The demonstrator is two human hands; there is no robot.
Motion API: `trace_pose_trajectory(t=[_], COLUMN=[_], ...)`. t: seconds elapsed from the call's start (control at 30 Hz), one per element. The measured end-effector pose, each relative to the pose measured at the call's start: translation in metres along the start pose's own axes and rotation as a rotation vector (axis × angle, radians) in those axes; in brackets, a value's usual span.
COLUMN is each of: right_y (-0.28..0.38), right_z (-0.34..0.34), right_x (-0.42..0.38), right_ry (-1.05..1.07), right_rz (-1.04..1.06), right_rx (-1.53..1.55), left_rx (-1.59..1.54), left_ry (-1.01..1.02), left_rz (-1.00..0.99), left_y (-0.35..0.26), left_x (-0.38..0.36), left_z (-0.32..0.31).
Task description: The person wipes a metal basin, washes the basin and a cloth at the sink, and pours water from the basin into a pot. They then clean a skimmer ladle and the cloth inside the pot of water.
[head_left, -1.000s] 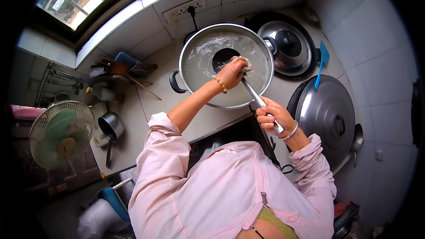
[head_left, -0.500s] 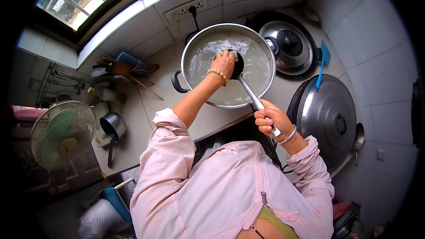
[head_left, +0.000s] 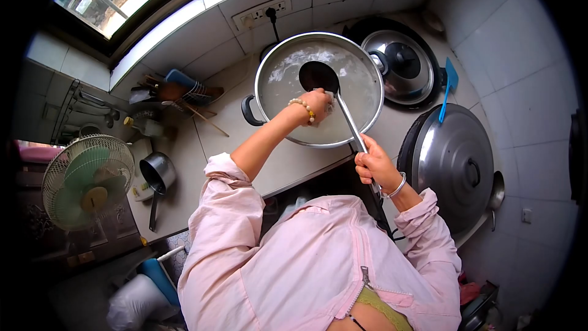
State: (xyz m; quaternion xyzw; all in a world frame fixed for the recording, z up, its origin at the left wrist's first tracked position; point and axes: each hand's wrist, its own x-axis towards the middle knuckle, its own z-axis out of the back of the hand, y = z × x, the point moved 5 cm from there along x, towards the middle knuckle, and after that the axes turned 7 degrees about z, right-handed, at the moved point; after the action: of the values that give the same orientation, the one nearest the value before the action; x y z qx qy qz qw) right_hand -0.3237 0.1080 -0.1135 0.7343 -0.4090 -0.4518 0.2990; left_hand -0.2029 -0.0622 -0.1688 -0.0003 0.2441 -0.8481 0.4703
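Observation:
A wide steel pot [head_left: 259, 86] of cloudy, steaming-looking liquid stands on the counter. My right hand [head_left: 378, 164] is wrapped round the steel handle of a ladle [head_left: 319, 77], whose dark bowl lies over the pot. Just below that bowl, at the upper handle, my left hand [head_left: 316, 106] is closed on a pale cloth-like wad [head_left: 330, 103]. The wad is mostly hidden by my fingers, and it touches or nearly touches the ladle's handle.
A steel lid [head_left: 387, 43] lies behind right, a large domed lid [head_left: 450, 159] with a blue spatula [head_left: 449, 86] at the right. To the left are a small saucepan [head_left: 157, 171], a utensil rack [head_left: 193, 89] and a fan [head_left: 89, 181].
My left hand has moved from the ladle's bowl down to its upper handle, so the dark bowl now shows. My right hand and the ladle have shifted slightly.

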Motion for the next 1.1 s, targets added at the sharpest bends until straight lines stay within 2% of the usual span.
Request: trace_pose_trajectory(t=[0.03, 0.1, 0.13, 0.17, 0.23, 0.33, 0.4, 0.43, 0.47, 0.53, 0.7, 0.83, 0.9, 0.93, 1.03, 1.1], right_y=[-0.004, -0.005, -0.01, 0.007, 0.015, 0.018, -0.011, -0.008, -0.006, 0.0, -0.012, -0.034, -0.047, -0.052, -0.075, -0.083], right_z=[0.003, 0.014, 0.021, 0.023, 0.02, 0.028, 0.045, 0.046, 0.046, 0.046, 0.078, 0.1, 0.109, 0.111, 0.12, 0.122], right_x=[0.0, -0.001, 0.003, 0.005, -0.004, -0.016, -0.015, -0.021, -0.027, -0.045, -0.094, -0.126, -0.135, -0.137, -0.133, -0.125], right_ry=[0.0, -0.04, -0.045, -0.1, -0.163, -0.208, -0.023, -0.038, -0.008, 0.034, -0.01, -0.166, -0.252, -0.274, -0.333, -0.339], right_rz=[0.003, 0.157, 0.158, 0.58, 1.005, 1.041, 0.155, 0.161, 0.16, 0.184, 0.273, 0.31, 0.316, 0.314, 0.267, 0.253], right_rx=[0.0, -0.341, -0.338, -0.783, -1.225, -1.23, -0.081, -0.073, 0.094, 0.316, 0.383, 0.381, 0.343, 0.345, 0.326, 0.332], left_rx=[0.041, 0.101, 0.145, 0.189, 0.231, 0.248, 0.273, 0.295, 0.258, 0.205, 0.167, 0.097, 0.13, 0.131, 0.208, 0.008], left_ry=[0.026, 0.04, 0.045, 0.049, 0.043, -0.003, -0.009, -0.019, -0.121, -0.067, -0.068, 0.003, -0.135, -0.133, -0.088, -0.081], left_rz=[-0.018, -0.043, 0.004, 0.052, 0.051, 0.103, 0.114, 0.132, 0.114, 0.157, 0.12, 0.18, 0.065, 0.063, 0.172, 0.179], left_y=[-0.002, -0.003, -0.002, 0.0, 0.0, 0.0, 0.008, 0.013, 0.021, 0.03, 0.046, 0.062, 0.06, 0.056, 0.056, 0.063], left_x=[-0.002, -0.005, -0.008, -0.009, -0.013, -0.019, -0.016, -0.014, -0.012, -0.009, 0.002, 0.018, 0.023, 0.024, 0.029, 0.04], left_z=[-0.001, -0.001, 0.0, 0.0, 0.004, 0.017, 0.02, 0.021, 0.021, 0.021, 0.016, -0.001, -0.005, -0.004, -0.006, -0.008])
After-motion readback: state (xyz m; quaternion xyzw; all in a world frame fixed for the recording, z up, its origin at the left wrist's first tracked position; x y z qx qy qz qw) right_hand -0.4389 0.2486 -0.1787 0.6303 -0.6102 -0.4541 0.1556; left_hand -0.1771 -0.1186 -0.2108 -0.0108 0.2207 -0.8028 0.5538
